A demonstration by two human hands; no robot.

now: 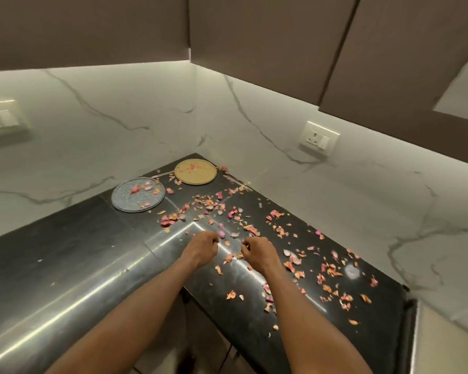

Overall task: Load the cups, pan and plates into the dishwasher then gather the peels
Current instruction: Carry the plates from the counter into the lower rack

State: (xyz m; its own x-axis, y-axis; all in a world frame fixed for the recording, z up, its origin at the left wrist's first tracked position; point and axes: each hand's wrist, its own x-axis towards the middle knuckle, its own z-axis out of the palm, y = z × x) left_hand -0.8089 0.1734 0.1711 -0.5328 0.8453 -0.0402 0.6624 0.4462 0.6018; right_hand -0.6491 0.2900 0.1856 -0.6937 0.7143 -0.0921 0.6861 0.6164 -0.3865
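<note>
Pink and orange onion peels [208,205] lie scattered over the black L-shaped countertop [87,238], from the corner out along the right arm. A grey round plate [138,194] and a tan round plate [195,171] sit near the back corner, each with a few peels on it. My left hand [201,248] and my right hand [257,249] hover side by side over the inner corner edge, fingers curled. Whether either hand holds peels cannot be told. No cups, pan or dishwasher are in view.
Marble-look backsplash walls meet behind the plates, with a socket [319,139] on the right wall and another [0,118] on the left. Dark cabinets hang overhead. A white smudge [351,271] marks the right counter. The counter ends at the right front [408,295].
</note>
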